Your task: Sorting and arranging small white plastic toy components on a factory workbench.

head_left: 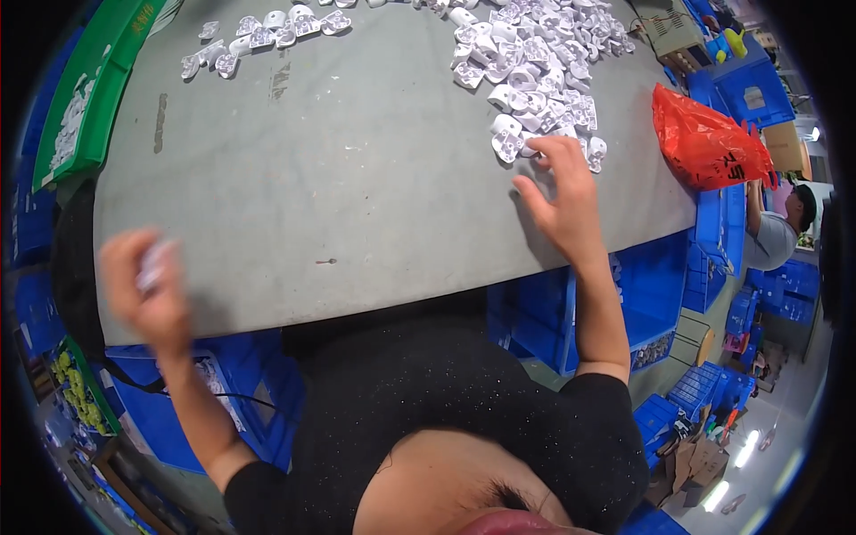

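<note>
So my right hand (566, 201) is at the near end of a big pile of white plastic parts (526, 71), thumb well apart from the fingers and nothing gripped that I can make out. The fingertips are right by the closest pieces, but can't tell you if they're actually touching. Left hand (147, 285) is way over at the left edge of the table (303, 187), blurry, fingers curled around a whitish piece (153, 267). Looks like one of the same parts, though the blur hides its shape.

I'd call this the reaching step on the right side, with the left side busy holding. Taking a part from here would call for a light thumb-and-finger pinch on one at the edge, because they're heaped against each other and it'd be easy to drag a neighbor along.

Other stuff: a loose cluster of white parts (263, 36) at the far left of the tabletop, a green tray (111, 98) with more white bits beyond my left hand, and a red plastic bag (704, 143) at the right edge. Blue crate (655, 294) below my right forearm. Bare tabletop between my hands, so the crowded heap is the only real obstacle.
</note>
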Tool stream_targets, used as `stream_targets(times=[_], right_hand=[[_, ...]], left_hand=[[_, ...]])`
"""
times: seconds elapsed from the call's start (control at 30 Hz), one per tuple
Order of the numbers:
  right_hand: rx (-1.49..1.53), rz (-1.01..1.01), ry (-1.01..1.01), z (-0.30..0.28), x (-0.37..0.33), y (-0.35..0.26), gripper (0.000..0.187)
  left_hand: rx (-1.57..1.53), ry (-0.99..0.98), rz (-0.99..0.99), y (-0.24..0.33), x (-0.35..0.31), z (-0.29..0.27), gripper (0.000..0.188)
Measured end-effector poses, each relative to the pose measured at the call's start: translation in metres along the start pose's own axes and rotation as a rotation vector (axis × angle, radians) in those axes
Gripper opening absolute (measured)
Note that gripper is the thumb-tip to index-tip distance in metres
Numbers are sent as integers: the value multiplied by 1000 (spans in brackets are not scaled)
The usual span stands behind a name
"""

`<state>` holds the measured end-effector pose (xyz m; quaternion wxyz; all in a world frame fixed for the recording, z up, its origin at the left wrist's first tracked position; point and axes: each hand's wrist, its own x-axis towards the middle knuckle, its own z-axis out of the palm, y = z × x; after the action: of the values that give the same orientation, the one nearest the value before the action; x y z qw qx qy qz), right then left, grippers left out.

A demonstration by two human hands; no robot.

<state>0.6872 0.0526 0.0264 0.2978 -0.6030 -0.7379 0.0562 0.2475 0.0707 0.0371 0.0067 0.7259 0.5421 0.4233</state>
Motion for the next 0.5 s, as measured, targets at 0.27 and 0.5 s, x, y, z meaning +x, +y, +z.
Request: stream_targets(times=[0.27, 0.5], right_hand=[[113, 8, -43, 29, 20, -18, 33], [224, -150, -153, 51, 42, -35, 38]], left_hand=[[838, 631, -863, -185, -293, -231, 36], [885, 180, -1153, -242, -421, -202, 47]])
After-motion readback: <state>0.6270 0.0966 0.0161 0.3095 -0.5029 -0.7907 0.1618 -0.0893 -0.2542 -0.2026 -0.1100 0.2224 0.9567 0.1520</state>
